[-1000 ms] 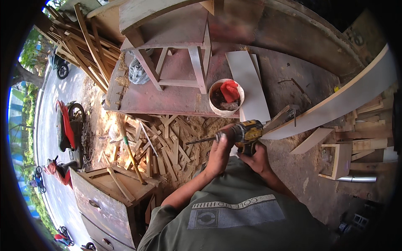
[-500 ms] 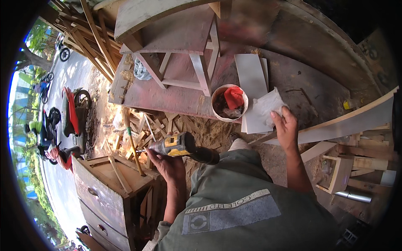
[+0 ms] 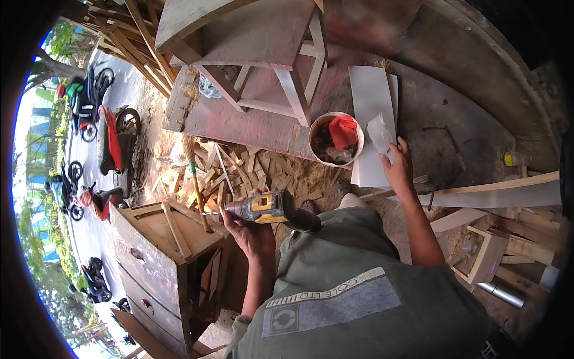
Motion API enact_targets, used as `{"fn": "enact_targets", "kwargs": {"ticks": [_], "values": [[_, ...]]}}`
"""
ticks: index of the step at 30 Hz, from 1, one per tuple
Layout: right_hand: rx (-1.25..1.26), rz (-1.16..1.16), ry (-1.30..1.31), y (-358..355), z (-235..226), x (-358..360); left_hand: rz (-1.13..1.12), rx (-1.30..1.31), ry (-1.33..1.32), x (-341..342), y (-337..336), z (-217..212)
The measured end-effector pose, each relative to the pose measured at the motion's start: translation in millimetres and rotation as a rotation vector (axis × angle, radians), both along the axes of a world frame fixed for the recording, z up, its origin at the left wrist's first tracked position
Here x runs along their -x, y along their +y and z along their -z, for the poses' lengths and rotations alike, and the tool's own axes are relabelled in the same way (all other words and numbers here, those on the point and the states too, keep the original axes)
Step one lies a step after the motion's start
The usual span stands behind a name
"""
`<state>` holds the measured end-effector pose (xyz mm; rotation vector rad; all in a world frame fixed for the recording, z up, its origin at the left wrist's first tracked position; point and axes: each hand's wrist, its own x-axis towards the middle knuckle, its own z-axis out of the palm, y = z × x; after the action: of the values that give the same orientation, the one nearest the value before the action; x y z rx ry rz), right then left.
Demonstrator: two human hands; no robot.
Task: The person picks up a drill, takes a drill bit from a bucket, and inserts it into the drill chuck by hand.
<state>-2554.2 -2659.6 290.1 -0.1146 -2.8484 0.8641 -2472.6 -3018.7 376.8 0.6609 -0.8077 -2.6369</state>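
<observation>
Fingers of left hand (image 3: 254, 239) wrap a yellow-and-black drill (image 3: 272, 207), presumably leaving right hand (image 3: 399, 170) free for translucent plastic (image 3: 378, 133); whether its fingertips grip, cannot tell.

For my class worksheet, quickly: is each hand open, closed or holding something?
Left hand: closed, holding the yellow-and-black power drill.
Right hand: fingers parted at the crumpled whitish plastic piece; grip cannot be told.

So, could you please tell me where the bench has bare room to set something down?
The bench looks bare between the stool and the front edge, left of the bucket, and right of the white boards, before the bent rod. It is crowded around bucket and boards, where the right hand is at the plastic bag.
</observation>
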Motion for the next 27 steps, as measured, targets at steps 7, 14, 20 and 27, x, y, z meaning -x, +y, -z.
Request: {"fn": "enact_targets", "kwargs": {"ticks": [7, 14, 20, 27], "values": [[0.731, -0.804, -0.116, -95, -99, -38, 0.247, 0.023, 0.027, 13, 54, -32], [0.657, -0.910, 0.157, -123, -79, -47, 0.448, 0.295, 0.098, 13, 71, -60], [0.425, -0.822, 0.365, -113, -81, -58, 0.394, -0.088, -0.146, 10, 65, -58], [0.262, -0.757, 0.404, -110, -83, -64, 0.497, -0.124, -0.274, 24, 77, -55]]}}
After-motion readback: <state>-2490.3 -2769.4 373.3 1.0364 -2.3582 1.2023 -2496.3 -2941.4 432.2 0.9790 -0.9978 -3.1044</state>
